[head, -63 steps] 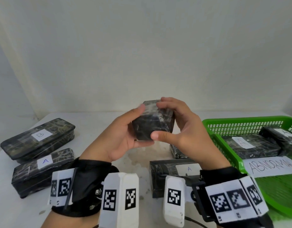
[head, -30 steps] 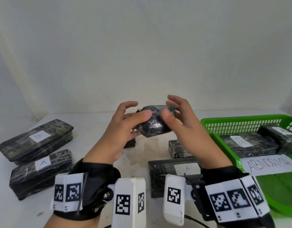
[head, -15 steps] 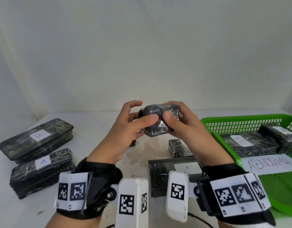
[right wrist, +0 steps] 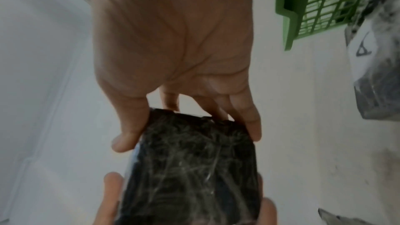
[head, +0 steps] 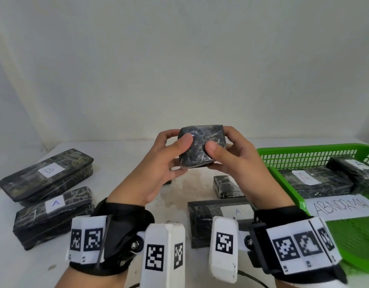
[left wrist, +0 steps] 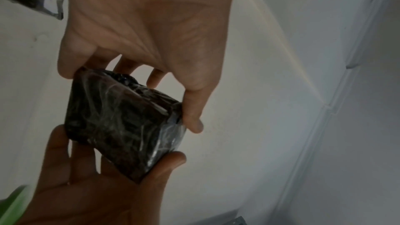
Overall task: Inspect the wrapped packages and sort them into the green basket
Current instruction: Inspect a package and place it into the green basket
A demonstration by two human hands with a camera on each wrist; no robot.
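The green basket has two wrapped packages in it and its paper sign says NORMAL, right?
Not quite. The sign on the green basket reads ABNORMAL, as the head view shows. Two wrapped packages do lie inside: one labelled A and another beside it.

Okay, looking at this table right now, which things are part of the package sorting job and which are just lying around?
Part of the job:
- small wrapped package, held by left hand and right hand
- green basket
- package labelled B
- two packages labelled A
- small unlabelled package

Just lying about:
- nothing visible; the ABNORMAL sign marks the basket
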